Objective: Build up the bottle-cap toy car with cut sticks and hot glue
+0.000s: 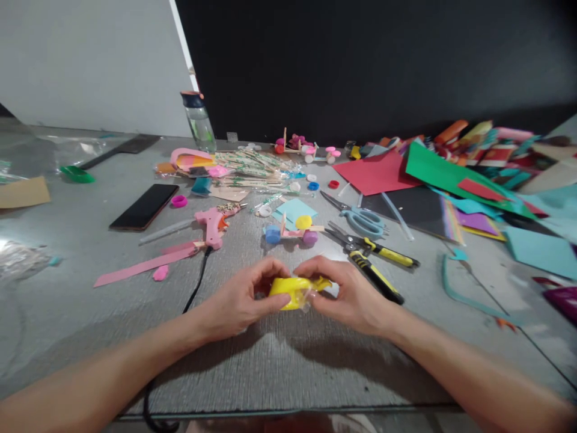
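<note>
Both hands meet over the near middle of the table around a shiny yellow piece, which looks like modelling clay partly in clear plastic wrap. My left hand grips its left end, thumb in front and fingers curled behind. At its right end, my right hand pinches the clear wrap and a ragged yellow tip. Just beyond my fingers stands a small stick car with blue and purple wheels and a yellow round piece on top. Pliers with yellow and black handles lie by my right hand.
A pink glue gun with a black cord lies at left, near a phone. Blue scissors and coloured paper lie at right. A coping saw is far right. A water bottle stands at back.
</note>
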The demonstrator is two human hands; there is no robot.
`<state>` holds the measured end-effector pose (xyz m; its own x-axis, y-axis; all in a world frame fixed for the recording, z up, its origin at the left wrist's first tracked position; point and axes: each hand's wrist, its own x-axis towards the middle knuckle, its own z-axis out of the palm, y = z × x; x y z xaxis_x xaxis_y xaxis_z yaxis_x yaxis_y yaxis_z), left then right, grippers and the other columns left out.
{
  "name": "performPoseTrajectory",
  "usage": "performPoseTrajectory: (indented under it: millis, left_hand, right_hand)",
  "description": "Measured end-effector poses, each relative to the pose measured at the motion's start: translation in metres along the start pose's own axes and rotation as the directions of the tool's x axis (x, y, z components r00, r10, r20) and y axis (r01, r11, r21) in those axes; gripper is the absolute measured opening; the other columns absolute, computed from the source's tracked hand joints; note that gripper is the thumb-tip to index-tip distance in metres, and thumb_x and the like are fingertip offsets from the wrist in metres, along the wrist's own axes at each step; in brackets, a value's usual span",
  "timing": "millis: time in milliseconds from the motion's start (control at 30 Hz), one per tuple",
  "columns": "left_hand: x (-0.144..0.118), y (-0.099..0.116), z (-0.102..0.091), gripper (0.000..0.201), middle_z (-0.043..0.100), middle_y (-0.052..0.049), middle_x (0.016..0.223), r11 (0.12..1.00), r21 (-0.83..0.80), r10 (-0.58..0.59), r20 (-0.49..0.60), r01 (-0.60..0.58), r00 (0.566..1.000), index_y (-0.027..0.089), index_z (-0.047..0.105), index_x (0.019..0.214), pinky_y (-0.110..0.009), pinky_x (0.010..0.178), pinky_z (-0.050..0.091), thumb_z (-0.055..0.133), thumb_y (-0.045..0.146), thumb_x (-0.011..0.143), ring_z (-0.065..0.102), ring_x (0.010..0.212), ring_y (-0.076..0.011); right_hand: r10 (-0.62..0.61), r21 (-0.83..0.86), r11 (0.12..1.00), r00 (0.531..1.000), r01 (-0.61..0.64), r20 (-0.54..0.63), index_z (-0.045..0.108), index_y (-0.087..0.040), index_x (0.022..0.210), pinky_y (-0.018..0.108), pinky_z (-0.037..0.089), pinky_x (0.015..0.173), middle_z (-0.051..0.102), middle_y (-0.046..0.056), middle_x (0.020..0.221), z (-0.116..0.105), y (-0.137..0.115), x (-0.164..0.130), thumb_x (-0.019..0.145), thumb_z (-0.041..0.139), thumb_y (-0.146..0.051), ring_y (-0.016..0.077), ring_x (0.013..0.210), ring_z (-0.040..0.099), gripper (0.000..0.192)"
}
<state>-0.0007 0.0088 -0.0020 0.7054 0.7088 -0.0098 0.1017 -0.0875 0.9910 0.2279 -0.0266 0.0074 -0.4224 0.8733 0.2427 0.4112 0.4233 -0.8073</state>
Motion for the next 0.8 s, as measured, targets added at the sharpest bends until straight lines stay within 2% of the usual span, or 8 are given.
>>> performPoseTrajectory:
  millis: [67, 167, 267, 333, 467, 533, 633, 800]
  left_hand:
    - [0.001, -0.003, 0.001, 0.024, 0.054, 0.002, 0.091, 0.994, -0.105, 0.014, -0.039, -0.018, 0.999, 0.022, 0.053, 0.104, -0.024, 0.068, 0.042, 0.068, 0.036, 0.091, 0.052, 0.077, -0.0113]
    - [0.003, -0.005, 0.000, 0.024, 0.055, 0.002, 0.089, 0.987, -0.158, 0.010, -0.066, -0.021, 0.998, 0.022, 0.054, 0.102, -0.023, 0.062, 0.041, 0.068, 0.039, 0.092, 0.051, 0.072, -0.0101]
    - [0.003, -0.006, 0.001, 0.023, 0.056, 0.002, 0.086, 0.991, -0.135, 0.007, -0.092, -0.019, 0.996, 0.021, 0.057, 0.099, -0.024, 0.061, 0.041, 0.066, 0.041, 0.094, 0.050, 0.070, -0.0106]
    - [0.001, -0.006, 0.003, 0.022, 0.057, 0.001, 0.087, 0.996, -0.084, 0.008, -0.112, -0.018, 0.994, 0.020, 0.059, 0.097, -0.024, 0.060, 0.040, 0.063, 0.042, 0.096, 0.050, 0.071, -0.0110]
    - [-0.001, -0.004, 0.006, 0.023, 0.059, 0.000, 0.091, 0.995, 0.069, 0.082, -0.093, -0.076, 0.992, 0.019, 0.060, 0.090, -0.027, 0.073, 0.043, 0.055, 0.038, 0.101, 0.054, 0.082, -0.0133]
    - [-0.001, -0.001, 0.005, 0.023, 0.059, -0.001, 0.093, 0.976, 0.182, 0.128, -0.050, -0.117, 0.990, 0.019, 0.060, 0.088, -0.029, 0.080, 0.043, 0.051, 0.035, 0.102, 0.056, 0.087, -0.0146]
    - [-0.001, 0.006, 0.000, 0.022, 0.060, -0.001, 0.095, 0.929, 0.327, 0.175, 0.020, -0.172, 0.984, 0.019, 0.059, 0.088, -0.030, 0.083, 0.043, 0.049, 0.031, 0.103, 0.057, 0.090, -0.0153]
    - [-0.002, 0.013, -0.006, 0.021, 0.061, -0.003, 0.101, 0.845, 0.452, 0.241, 0.159, -0.287, 0.958, 0.019, 0.057, 0.089, -0.031, 0.088, 0.044, 0.045, 0.027, 0.104, 0.058, 0.094, -0.0159]
  right_hand:
    - [-0.016, 0.009, 1.000, 0.996, 0.017, -0.091, 0.059, -0.021, 0.103, 0.028, 0.051, 0.068, 0.067, 0.002, 0.094, -0.001, 0.002, -0.001, 0.087, 0.065, -0.019, 0.0138, 0.077, 0.061, 0.017]
    - [-0.093, -0.089, 0.993, 0.979, 0.078, -0.179, 0.055, -0.022, 0.097, 0.029, 0.051, 0.068, 0.065, 0.002, 0.095, -0.001, 0.005, -0.002, 0.091, 0.069, -0.025, 0.0138, 0.075, 0.059, 0.015]
    - [-0.214, -0.203, 0.962, 0.965, 0.181, -0.154, 0.056, -0.021, 0.092, 0.031, 0.050, 0.072, 0.063, 0.004, 0.096, 0.001, 0.006, -0.002, 0.094, 0.066, -0.021, 0.0147, 0.081, 0.059, 0.010]
    - [-0.248, -0.226, 0.951, 0.958, 0.213, -0.143, 0.057, -0.020, 0.092, 0.032, 0.049, 0.075, 0.063, 0.005, 0.097, 0.004, 0.006, -0.002, 0.094, 0.066, -0.018, 0.0159, 0.086, 0.060, 0.009]
    - [-0.229, -0.244, 0.950, 0.966, 0.194, -0.122, 0.059, -0.019, 0.093, 0.033, 0.048, 0.074, 0.064, 0.005, 0.094, 0.006, 0.005, -0.001, 0.094, 0.068, -0.021, 0.0172, 0.084, 0.059, 0.009]
    - [-0.220, -0.198, 0.960, 0.971, 0.199, -0.090, 0.061, -0.019, 0.092, 0.032, 0.047, 0.073, 0.064, 0.005, 0.091, 0.004, 0.003, 0.000, 0.096, 0.067, -0.023, 0.0169, 0.082, 0.059, 0.008]
    - [-0.181, -0.096, 0.980, 0.980, 0.173, -0.084, 0.065, -0.019, 0.089, 0.030, 0.047, 0.072, 0.065, 0.003, 0.087, 0.000, -0.001, 0.001, 0.096, 0.065, -0.023, 0.0157, 0.080, 0.059, 0.008]
    - [0.031, 0.089, 0.996, 0.992, -0.020, -0.122, 0.064, -0.019, 0.085, 0.028, 0.046, 0.068, 0.064, -0.001, 0.079, 0.002, -0.001, 0.003, 0.091, 0.066, -0.019, 0.0133, 0.072, 0.058, 0.006]
